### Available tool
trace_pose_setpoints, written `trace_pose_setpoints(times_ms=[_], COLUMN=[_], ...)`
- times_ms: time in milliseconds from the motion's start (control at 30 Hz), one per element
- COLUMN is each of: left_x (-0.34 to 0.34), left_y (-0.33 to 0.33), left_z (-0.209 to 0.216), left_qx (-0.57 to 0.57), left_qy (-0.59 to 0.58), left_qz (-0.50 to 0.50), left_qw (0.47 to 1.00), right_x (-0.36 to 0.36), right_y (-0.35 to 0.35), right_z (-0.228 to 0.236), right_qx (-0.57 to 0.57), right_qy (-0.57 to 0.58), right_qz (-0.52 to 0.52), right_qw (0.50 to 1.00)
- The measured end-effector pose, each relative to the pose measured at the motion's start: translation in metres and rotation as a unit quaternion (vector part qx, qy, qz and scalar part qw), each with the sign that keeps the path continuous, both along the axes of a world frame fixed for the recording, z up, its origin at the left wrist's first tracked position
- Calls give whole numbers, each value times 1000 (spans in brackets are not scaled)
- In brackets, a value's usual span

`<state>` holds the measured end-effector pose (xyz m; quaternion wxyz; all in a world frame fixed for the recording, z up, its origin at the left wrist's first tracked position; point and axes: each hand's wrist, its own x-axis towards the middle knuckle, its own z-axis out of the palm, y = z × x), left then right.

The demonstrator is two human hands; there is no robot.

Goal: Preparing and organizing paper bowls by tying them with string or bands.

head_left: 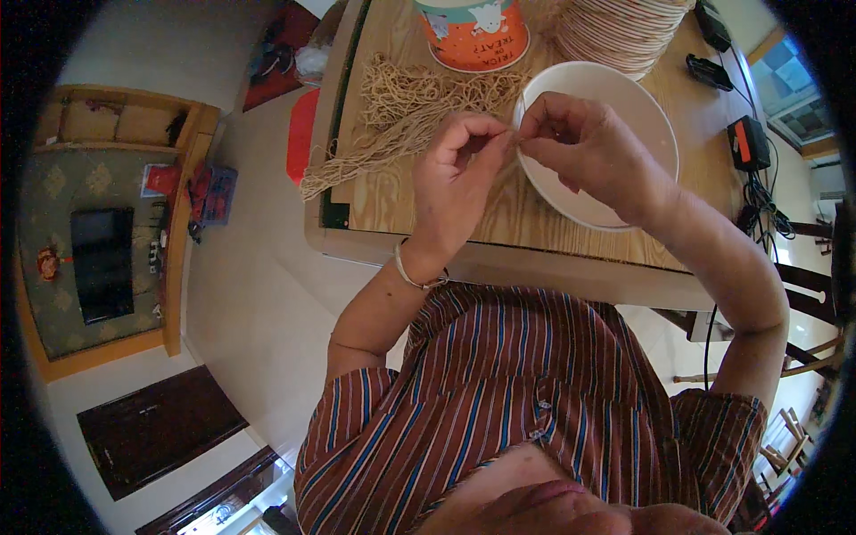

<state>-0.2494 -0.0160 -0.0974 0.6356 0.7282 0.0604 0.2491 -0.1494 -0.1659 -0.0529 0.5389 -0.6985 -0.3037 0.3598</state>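
Observation:
Over the table's near part, my left hand (456, 178) and my right hand (597, 147) meet fingertip to fingertip. Both pinch at the same spot, and whatever lies between the fingers is too small to make out. Under my right hand stands a round white tub (649, 111), its inside partly hidden by that hand. Just beyond my left hand, a loose heap of beige cord (392, 134) spreads across the tabletop, with strands trailing to the left edge.
An orange and teal patterned bucket (477, 45) stands behind the cord. Right of it rises a beige ribbed stack (620, 36). Black adapters (747, 143) and cables (762, 214) line the table's right side. A red stool (303, 135) is beyond the left edge.

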Motion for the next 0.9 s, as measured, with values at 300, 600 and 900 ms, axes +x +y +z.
trace_pose_setpoints(times_ms=[300,600,900], left_x=[4,11,16], left_y=[5,15,24], left_z=[5,6,15], left_qx=[48,57,59], left_qy=[10,12,49], left_qz=[-18,-61,-128], left_qw=[999,996,989], right_x=[-7,-7,-5], right_y=[-1,0,0], right_z=[0,-3,-1], right_qx=[43,63,68], right_qy=[-279,-311,-320], right_qz=[-53,-79,-73], right_qw=[958,945,942])
